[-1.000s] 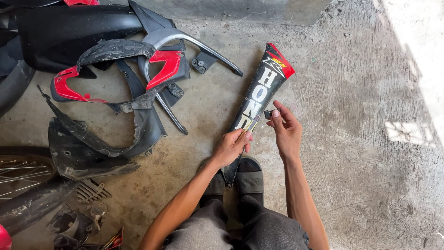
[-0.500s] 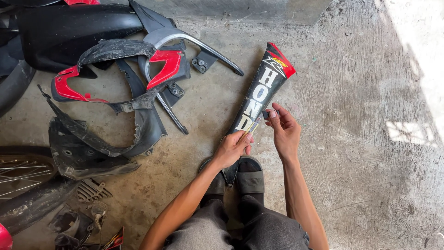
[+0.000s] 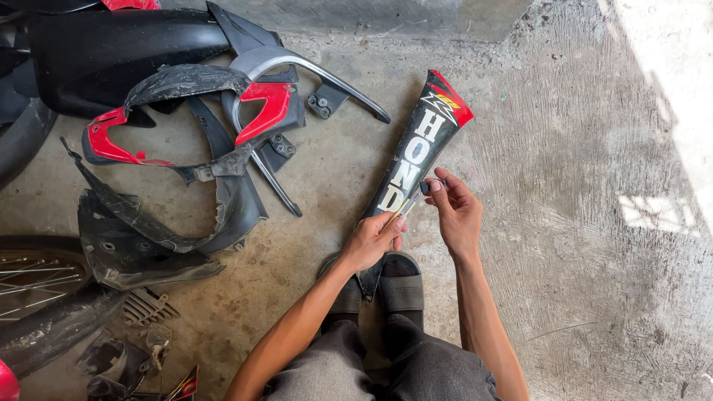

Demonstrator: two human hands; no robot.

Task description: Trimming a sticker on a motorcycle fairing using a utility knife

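Big heap of black and red fairing pieces (image 3: 186,141) is piled on the concrete floor (image 3: 579,260) off to the left, well apart from the long black side panel (image 3: 416,160) with the red tip, which lies straight ahead with its narrow end down by the sandals (image 3: 386,286). Left hand (image 3: 369,241) rests on the panel's lower part, fingers closed around a thin yellowish tool (image 3: 397,215). Right hand (image 3: 457,212) sits just beside the panel's edge, pinching a small dark part (image 3: 425,187) between thumb and fingertips.

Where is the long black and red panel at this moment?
In the head view, the black and red panel lies on the concrete floor at centre, between both hands, right of the fairing pile.
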